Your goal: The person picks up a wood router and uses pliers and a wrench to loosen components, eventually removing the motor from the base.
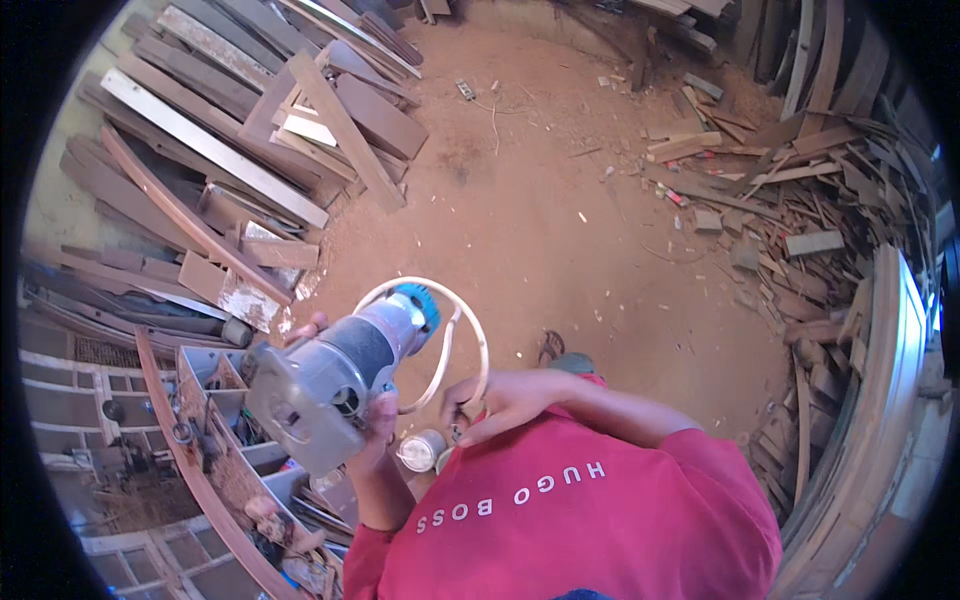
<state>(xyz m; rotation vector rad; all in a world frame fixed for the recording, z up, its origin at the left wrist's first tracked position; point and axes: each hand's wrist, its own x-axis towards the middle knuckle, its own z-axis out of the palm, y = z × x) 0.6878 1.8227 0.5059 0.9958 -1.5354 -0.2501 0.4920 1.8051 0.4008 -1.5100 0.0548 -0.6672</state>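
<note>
My left hand [378,425] is wrapped round a trim router [350,350] with a grey body, a dark middle band and a teal cap. Its flat grey base plate [300,410] faces to the lower left. A white power cord [468,300] loops from the router over to my right hand [510,400]. The right hand's fingers are curled in close to my red shirt, and the cord runs in among them. Something small shows by the fingertips, too small to name.
Boards and offcuts [210,150] lean in a pile at the left. A compartmented tray [225,400] with tools stands nearer, beside a long curved wooden strip [190,470]. Scrap wood [800,220] is heaped at the right. A round tin [421,450] is by my body.
</note>
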